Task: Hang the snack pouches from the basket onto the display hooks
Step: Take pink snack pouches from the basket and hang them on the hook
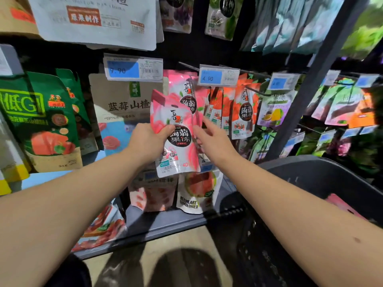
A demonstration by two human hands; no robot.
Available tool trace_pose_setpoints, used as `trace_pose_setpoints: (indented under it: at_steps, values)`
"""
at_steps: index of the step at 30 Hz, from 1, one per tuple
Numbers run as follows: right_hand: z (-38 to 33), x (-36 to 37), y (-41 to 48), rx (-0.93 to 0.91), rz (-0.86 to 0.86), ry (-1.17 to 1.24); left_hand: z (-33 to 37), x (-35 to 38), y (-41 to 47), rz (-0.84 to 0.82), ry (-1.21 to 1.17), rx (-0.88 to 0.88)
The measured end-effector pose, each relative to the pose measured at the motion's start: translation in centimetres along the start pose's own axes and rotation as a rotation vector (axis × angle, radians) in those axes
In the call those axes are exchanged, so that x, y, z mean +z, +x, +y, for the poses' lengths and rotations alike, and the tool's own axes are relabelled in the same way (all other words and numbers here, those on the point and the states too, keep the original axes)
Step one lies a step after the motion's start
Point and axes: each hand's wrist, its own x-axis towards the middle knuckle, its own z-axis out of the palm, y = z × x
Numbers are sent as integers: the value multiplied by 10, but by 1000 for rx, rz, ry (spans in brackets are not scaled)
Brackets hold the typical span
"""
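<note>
the left hand [148, 140] grips the tilted pink pouch [178, 150] at one edge; the right hand [210, 139] is spread, holding nothing. that one-sided grip could let the pouch swing, so its hang hole misses the hook [187, 65].

We face a dark display wall [207, 52] crossed by a slanting black upright [308, 90]. Below, a grey shelf ledge [165, 225] overhangs the shadowed tan floor [184, 240].

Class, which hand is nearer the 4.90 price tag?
Right. The right hand is below the 4.90 price tag; the left hand, holding the pink pouch, sits farther left.
</note>
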Motion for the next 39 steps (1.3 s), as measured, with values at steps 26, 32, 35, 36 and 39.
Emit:
trace_pose_setpoints:
  at_steps: [26,32,35,36,39]
  values:
    - [11,-5,-26,-254,291,-124,-3,-14,-7,-84,114,-6]
    - [12,-9,-25,-299,242,-131,-8,-18,-3,-62,54,-34]
    - [14,-9,-27,-310,244,-151,-11,-19,-2,-53,41,-43]
    - [14,-9,-26,-303,255,-141,-12,-19,-1,-53,32,-50]
    - [12,-11,-22,-255,308,-107,-12,-19,-1,-58,-9,-67]
